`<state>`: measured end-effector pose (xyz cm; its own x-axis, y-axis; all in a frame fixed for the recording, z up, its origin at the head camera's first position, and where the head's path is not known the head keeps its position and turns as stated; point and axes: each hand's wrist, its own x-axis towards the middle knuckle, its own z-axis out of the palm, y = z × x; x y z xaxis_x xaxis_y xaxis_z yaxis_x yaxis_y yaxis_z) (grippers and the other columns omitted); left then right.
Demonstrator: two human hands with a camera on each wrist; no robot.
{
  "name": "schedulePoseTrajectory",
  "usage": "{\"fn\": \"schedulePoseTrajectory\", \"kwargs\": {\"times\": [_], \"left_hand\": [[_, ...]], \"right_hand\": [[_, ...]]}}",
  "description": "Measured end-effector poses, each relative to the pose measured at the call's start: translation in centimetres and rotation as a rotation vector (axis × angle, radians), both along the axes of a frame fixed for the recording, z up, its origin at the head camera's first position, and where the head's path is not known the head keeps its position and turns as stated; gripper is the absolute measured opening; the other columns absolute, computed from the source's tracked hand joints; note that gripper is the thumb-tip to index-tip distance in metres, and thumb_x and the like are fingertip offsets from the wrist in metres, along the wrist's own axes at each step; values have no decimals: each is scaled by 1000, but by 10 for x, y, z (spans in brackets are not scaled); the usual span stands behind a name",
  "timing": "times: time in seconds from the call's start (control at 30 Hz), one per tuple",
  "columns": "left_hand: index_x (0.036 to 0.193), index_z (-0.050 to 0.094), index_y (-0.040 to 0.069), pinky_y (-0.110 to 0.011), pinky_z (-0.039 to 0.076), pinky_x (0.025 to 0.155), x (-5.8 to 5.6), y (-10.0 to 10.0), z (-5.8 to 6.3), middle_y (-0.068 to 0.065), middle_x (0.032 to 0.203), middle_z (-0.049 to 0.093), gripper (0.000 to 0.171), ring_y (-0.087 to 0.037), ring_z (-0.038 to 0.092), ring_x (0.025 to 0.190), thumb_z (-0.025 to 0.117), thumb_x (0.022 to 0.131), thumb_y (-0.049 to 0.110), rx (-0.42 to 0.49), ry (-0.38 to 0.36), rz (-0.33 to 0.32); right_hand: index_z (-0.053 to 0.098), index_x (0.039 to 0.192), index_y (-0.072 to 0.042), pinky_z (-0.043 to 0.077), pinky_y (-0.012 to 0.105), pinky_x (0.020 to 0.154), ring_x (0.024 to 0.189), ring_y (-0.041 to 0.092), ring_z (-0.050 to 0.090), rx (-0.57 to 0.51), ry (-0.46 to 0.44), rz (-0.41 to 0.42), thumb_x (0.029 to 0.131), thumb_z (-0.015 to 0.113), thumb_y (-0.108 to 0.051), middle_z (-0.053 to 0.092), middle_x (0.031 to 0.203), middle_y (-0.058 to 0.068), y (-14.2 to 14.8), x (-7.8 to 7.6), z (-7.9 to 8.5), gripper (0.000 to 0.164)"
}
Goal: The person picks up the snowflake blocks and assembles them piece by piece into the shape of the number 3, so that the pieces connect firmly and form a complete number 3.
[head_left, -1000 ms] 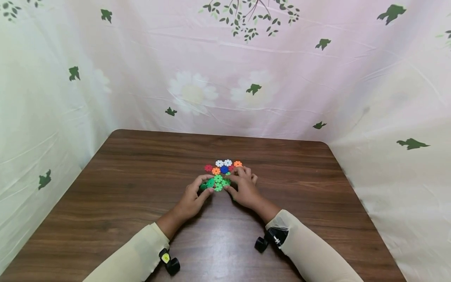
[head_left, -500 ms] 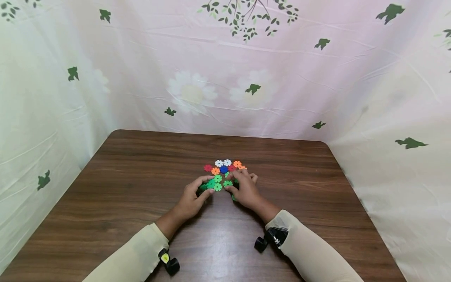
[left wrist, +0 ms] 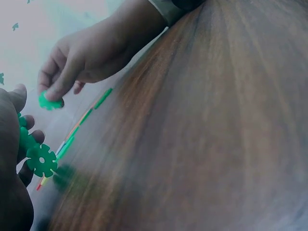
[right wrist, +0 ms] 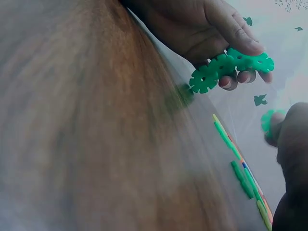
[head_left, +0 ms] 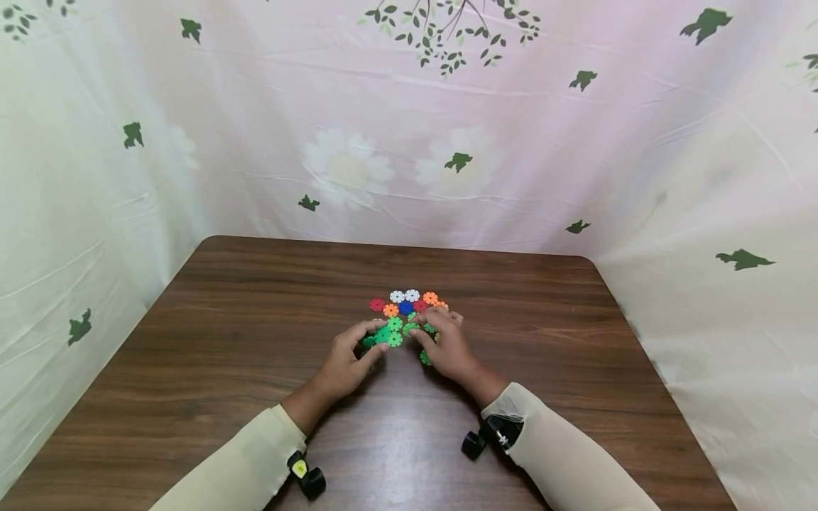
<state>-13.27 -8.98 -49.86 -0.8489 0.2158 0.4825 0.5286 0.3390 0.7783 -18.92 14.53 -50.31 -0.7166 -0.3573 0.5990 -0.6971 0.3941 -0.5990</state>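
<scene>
My left hand (head_left: 348, 358) holds several joined green notched discs (right wrist: 224, 65) in a curved chain, thumb on one side and fingers behind. The chain's free end discs point toward the other hand in the head view. Between thumb and fingertips, my right hand (head_left: 447, 348) pinches a single green notched disc (left wrist: 49, 101). A small gap separates that disc from the chain. Both hands are raised a little above the tabletop, as the wrist views show. The right hand partly covers the loose discs behind it.
Flat on the brown wooden table (head_left: 268, 305) beyond the hands lie red, orange, white and blue (head_left: 406, 307) notched discs. A loose green disc (head_left: 426, 358) lies beside the right hand. A printed curtain (head_left: 396, 106) hangs behind and along the sides.
The single green disc in my right hand has moved right, away from the chain, and now looks tilted. My left hand has barely moved.
</scene>
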Motion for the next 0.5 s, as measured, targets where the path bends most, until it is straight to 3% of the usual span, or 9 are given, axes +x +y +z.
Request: {"fn": "schedulePoseTrajectory", "kwargs": {"times": [0.13,0.23,0.5], "left_hand": [[136,69,-5,-28,59,100,0,-1,-2,-17,132,75,36,-17,69,117,75,102,5,-2,-9,-5],[135,70,-5,-26,59,96,1,0,-2,-17,128,76,36,-13,67,111,77,101,5,-3,-6,-4],[134,72,-6,-28,60,100,1,1,-2,-21,127,77,38,-23,72,115,80,98,2,-11,40,-10]], "right_hand": [[79,102,-6,33,47,99,101,31,72,-67,51,23,91,83,1,79,100,10,-1,3,3,14],[78,99,-5,35,46,100,98,31,74,-100,48,25,90,83,3,80,99,10,-2,6,4,13],[77,94,-6,41,44,102,90,28,74,-133,-9,26,92,82,2,80,92,10,-5,12,6,10]]}}
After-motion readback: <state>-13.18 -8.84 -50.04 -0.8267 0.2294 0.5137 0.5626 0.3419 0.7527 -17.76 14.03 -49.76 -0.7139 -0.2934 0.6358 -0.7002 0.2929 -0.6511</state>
